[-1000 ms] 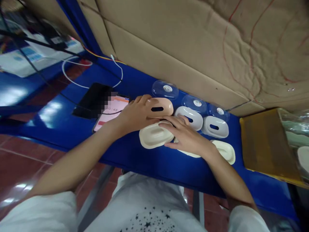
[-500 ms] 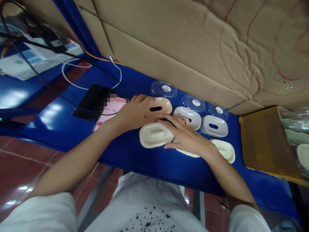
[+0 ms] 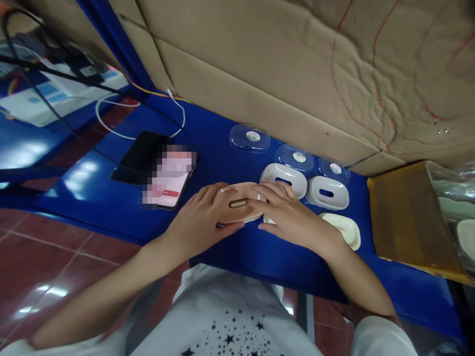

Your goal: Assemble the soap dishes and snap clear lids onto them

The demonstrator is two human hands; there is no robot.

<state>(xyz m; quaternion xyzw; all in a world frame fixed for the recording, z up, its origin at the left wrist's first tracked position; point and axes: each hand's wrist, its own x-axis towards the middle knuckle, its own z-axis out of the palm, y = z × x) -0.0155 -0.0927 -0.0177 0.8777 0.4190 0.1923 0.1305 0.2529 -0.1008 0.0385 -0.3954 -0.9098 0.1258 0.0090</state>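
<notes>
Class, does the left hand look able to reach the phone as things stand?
Probably yes: the phone lies close beside the left hand, nothing visible between them, though it holds the peach dish.

Readable text: none

Round stickers (image 3: pixel 298 156) are sitting on clear lids (image 3: pixel 284 158) beyond the right hand (image 3: pixel 287 210), print too small. Phone screen (image 3: pixel 174 183) beside the left hand (image 3: pixel 202 215) is showing pixelation. Farther left, blue print (image 3: pixel 48 91) on a white box (image 3: pixel 24 106) is blurring.

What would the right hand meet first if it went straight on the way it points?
Past the peach dish that it touches, the right hand would most likely meet the left hand at the dish's other end, though heights are hard to judge.
</notes>
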